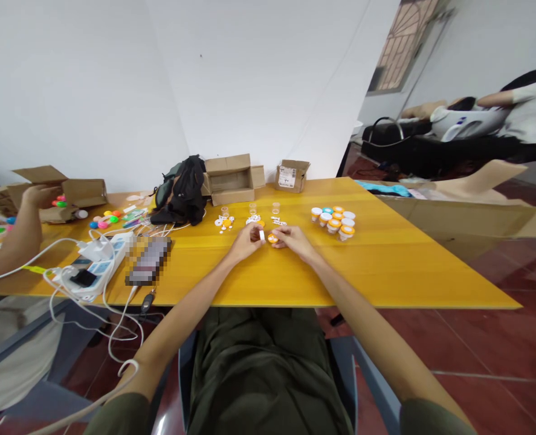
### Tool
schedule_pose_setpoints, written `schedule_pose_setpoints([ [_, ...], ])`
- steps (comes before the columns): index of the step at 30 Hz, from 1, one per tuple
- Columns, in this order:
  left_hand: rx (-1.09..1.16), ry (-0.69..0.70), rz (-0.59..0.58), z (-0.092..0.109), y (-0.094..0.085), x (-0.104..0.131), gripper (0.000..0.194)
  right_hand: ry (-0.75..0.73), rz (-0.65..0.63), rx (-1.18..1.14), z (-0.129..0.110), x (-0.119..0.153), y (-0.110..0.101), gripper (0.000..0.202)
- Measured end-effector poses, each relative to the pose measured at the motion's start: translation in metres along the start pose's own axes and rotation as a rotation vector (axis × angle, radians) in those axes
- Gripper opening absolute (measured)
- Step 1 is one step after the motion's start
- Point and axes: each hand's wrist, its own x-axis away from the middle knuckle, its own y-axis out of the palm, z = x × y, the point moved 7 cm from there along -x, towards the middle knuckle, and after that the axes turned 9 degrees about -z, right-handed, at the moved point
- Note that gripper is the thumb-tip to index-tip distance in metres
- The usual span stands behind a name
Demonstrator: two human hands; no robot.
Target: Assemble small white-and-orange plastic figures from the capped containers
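My left hand [246, 243] is closed on a small white disc-like piece [262, 236], seen edge-on. Just right of it, my right hand [295, 243] pinches a small orange lid [272, 238] with white on its face. The two pieces are close together above the table's middle. Beyond my hands are a pile of white and orange parts [226, 223], another pile of white parts [252, 219], and white strips with dark marks [279, 222]. Behind these stand clear plastic cups [275, 208]. Off to the right is a group of small jars [333, 225] with orange, white and teal lids.
A power strip [113, 257] with tangled white cables and a phone [148, 261] lie to my left. At the back are a black backpack [181, 190], an open cardboard box [231, 194] and a smaller box [291, 175]. A co-worker's arm [23, 232] reaches in at far left.
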Motion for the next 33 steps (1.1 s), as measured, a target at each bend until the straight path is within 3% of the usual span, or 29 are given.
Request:
schedule_pose_setpoints([
  [5, -0.133, -0.004, 0.002, 0.004, -0.002, 0.002, 0.025, 0.002, -0.008, 0.158, -0.002, 0.000, 0.002, 0.030],
  [13, -0.164, -0.049, -0.001, -0.001, -0.005, 0.002, 0.023, -0.027, -0.030, 0.381, -0.006, 0.001, 0.002, 0.026],
  [19, -0.283, -0.035, 0.036, 0.003, -0.010, 0.004, 0.022, -0.258, 0.037, 0.678, -0.027, 0.005, -0.002, 0.018],
  [22, -0.356, -0.022, 0.043, 0.006, -0.011, 0.005, 0.021, -0.285, -0.001, 0.778, -0.030, 0.007, 0.003, 0.012],
  [27, -0.406, -0.027, 0.049, 0.009, -0.012, 0.005, 0.018, -0.291, -0.088, 0.848, -0.032, 0.012, 0.013, 0.004],
  [33, -0.437, -0.013, 0.036, 0.010, -0.010, 0.006, 0.017, -0.287, -0.097, 0.836, -0.030, 0.010, 0.013, 0.006],
])
